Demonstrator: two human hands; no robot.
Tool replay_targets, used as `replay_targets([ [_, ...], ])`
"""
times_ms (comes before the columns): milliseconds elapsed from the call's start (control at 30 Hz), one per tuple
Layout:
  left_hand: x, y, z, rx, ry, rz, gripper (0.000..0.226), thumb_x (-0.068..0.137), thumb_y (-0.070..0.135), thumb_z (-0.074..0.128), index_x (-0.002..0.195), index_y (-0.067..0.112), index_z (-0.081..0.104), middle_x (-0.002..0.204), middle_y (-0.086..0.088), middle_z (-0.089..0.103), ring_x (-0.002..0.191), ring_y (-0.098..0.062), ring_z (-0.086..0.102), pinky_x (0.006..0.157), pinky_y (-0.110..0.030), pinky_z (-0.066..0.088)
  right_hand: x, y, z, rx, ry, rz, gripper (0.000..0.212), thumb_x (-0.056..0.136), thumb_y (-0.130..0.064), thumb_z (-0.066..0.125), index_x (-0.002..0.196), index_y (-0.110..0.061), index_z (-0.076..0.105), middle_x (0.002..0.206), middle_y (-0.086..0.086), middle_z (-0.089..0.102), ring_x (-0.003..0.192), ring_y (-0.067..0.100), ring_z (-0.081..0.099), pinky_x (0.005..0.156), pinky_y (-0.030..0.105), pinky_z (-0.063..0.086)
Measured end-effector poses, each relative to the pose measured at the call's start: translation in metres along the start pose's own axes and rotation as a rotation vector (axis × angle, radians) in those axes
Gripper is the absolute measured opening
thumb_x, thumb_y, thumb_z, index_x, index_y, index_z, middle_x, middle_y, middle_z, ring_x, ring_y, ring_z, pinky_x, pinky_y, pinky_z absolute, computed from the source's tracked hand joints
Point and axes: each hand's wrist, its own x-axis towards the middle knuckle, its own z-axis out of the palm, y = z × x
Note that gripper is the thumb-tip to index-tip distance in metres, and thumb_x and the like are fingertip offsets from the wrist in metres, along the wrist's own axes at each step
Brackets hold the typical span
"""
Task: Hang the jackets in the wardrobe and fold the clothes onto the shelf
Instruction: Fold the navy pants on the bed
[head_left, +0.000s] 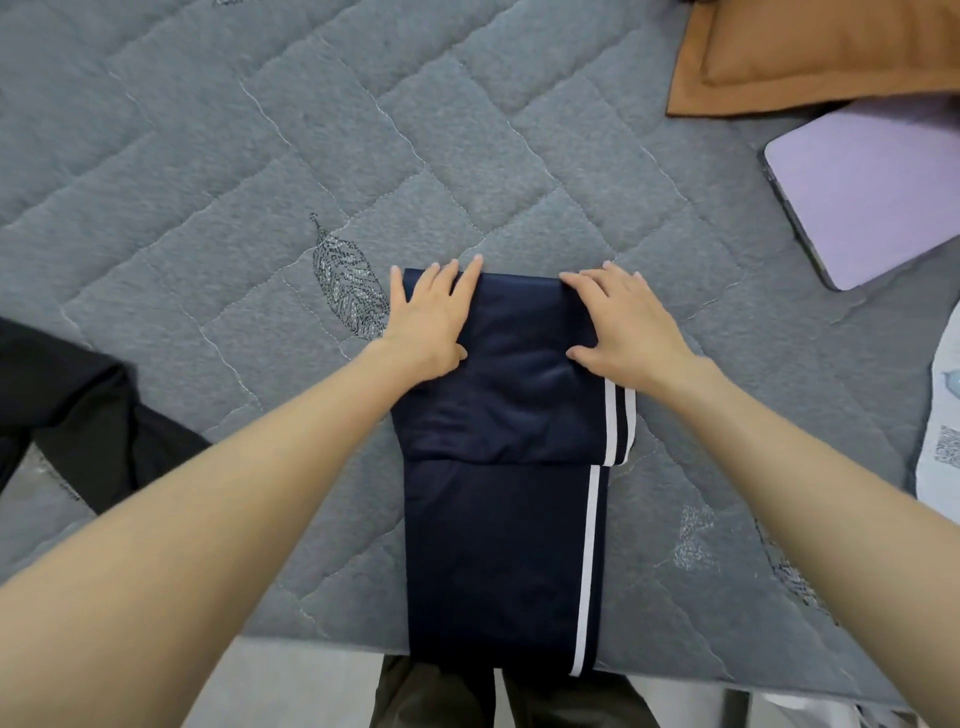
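Two hands lie flat on a pair of navy trousers (498, 545). The left hand (431, 317) and the right hand (623, 322) rest side by side with a gap between them, fingers straight, pressing on the cloth at its far fold rather than gripping it. The trousers, white-striped down one side, lie by the near edge of the bed (234, 171), their far part doubled back over the rest. A black garment (78, 405) lies at the left edge. An orange pillow (810, 52) sits at the far right corner, with a flat lilac device (872, 192) just beside it.
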Motion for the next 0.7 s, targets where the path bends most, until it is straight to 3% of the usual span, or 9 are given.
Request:
replay_targets([
  [133,0.013,0.004,-0.011,0.054,-0.09,0.001,0.097,0.073,0.03,0.08,0.148,0.016,0.019,0.143,-0.01,0.033,0.135,-0.031,0.028,0.115,-0.06,0.007,0.016,-0.002,0.001,-0.096,-0.056,0.043,0.073,0.071,-0.037,0.077,0.133,-0.013,0.047,0.129,0.009,0.047,0.124,0.029,0.039,0.113,0.044,0.022],
  [233,0.017,0.01,-0.019,0.176,-0.132,-0.015,0.072,0.07,0.036,0.081,0.126,0.013,0.042,0.127,-0.01,0.054,0.126,-0.031,0.042,0.112,-0.061,0.008,0.014,-0.003,-0.002,-0.108,-0.044,0.053,0.052,0.068,-0.041,0.079,0.107,-0.014,0.058,0.11,0.004,0.05,0.112,0.027,0.043,0.091,0.036,0.034],
  [300,0.013,0.011,-0.021,0.264,-0.148,-0.014,0.055,0.071,0.036,0.08,0.114,0.015,0.054,0.119,-0.008,0.06,0.117,-0.028,0.054,0.111,-0.051,0.019,0.006,-0.007,-0.005,-0.137,-0.067,0.007,0.035,0.07,-0.037,0.076,0.092,-0.019,0.055,0.091,-0.002,0.049,0.102,0.026,0.05,0.078,0.033,0.03],
  [400,-0.003,0.007,-0.021,0.35,-0.106,0.003,0.035,0.081,0.026,0.072,0.112,0.014,0.059,0.117,-0.007,0.062,0.109,-0.028,0.06,0.083,-0.034,0.039,-0.009,-0.012,-0.012,-0.171,-0.005,-0.025,0.023,0.076,-0.017,0.064,0.078,-0.021,0.041,0.067,-0.006,0.043,0.08,0.028,0.056,0.061,0.03,0.024],
  [467,-0.015,0.004,-0.026,0.356,-0.059,0.002,0.027,0.084,0.026,0.067,0.108,0.014,0.061,0.114,-0.008,0.063,0.106,-0.029,0.062,0.075,-0.032,0.037,-0.015,-0.011,-0.024,-0.14,0.107,-0.004,0.025,0.077,-0.01,0.059,0.072,-0.021,0.036,0.066,-0.006,0.042,0.071,0.027,0.05,0.05,0.028,0.017],
  [567,-0.022,0.004,-0.044,0.311,0.049,-0.004,0.021,0.086,0.028,0.064,0.103,0.015,0.06,0.111,-0.007,0.064,0.104,-0.029,0.061,0.081,-0.033,0.036,-0.019,-0.01,-0.048,-0.12,0.205,-0.016,0.023,0.079,-0.006,0.055,0.073,-0.02,0.038,0.075,-0.005,0.041,0.073,0.021,0.039,0.049,0.027,0.014],
  [700,-0.022,0.009,-0.07,0.196,0.333,0.009,0.025,0.082,0.009,0.056,0.107,0.013,0.054,0.107,-0.007,0.063,0.097,-0.031,0.059,0.081,-0.036,0.034,-0.022,-0.011,-0.071,-0.138,0.395,0.046,0.025,0.072,0.006,0.05,0.077,-0.018,0.043,0.085,0.0,0.043,0.08,0.022,0.038,0.048,0.027,0.011],
])
